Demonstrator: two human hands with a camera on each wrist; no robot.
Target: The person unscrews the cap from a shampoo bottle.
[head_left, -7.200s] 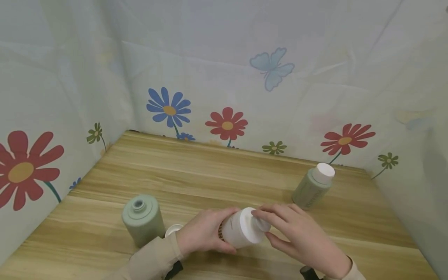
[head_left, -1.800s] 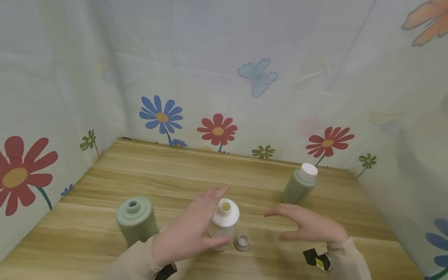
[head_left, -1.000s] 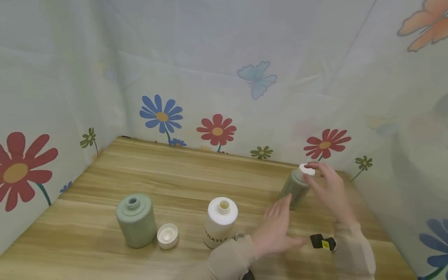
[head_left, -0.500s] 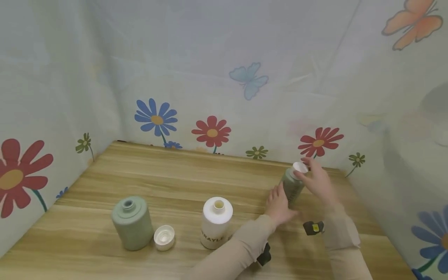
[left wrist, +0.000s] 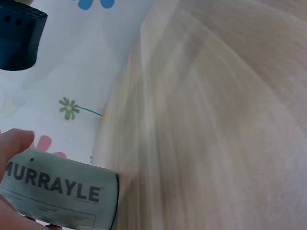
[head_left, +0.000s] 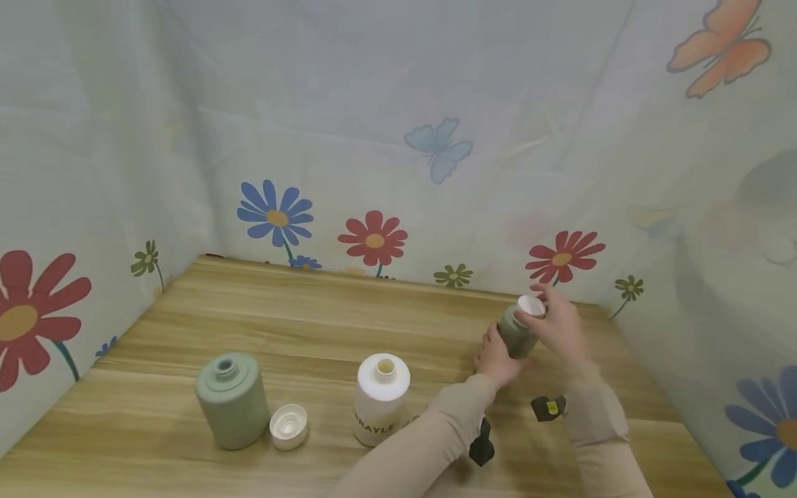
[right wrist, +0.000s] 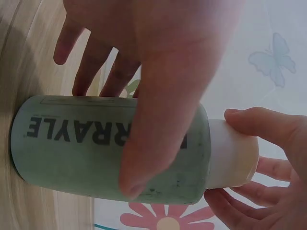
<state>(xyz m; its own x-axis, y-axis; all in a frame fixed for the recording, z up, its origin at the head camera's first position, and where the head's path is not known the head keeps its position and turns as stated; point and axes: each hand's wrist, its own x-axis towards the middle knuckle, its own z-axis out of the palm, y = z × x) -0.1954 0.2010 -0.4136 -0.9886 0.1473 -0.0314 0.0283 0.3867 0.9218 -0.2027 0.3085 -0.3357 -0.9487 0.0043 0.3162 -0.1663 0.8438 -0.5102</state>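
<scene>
At the right back of the table, my left hand (head_left: 496,356) grips the body of a small green bottle (head_left: 515,337). My right hand (head_left: 560,325) has its thumb and fingers around the bottle's white cap (head_left: 530,305). The right wrist view shows the cap (right wrist: 230,153) seated on the neck and the left thumb lying across the green bottle (right wrist: 81,148), its base right at the tabletop. Dark MURRAYLE lettering runs along the bottle (left wrist: 72,191) in the left wrist view.
A wider green bottle (head_left: 233,408) stands uncapped at the left, beside an upturned white cap (head_left: 288,427). An uncapped white bottle (head_left: 380,408) stands mid-table, with a small cap mostly hidden behind the left sleeve (head_left: 429,443). Flowered cloth (head_left: 349,138) borders the wooden table (head_left: 311,311).
My hands held the white bottle and its small cap earlier; that bottle now stands uncapped. Both hands have moved right, the right to the small green bottle's cap, the left around its body.
</scene>
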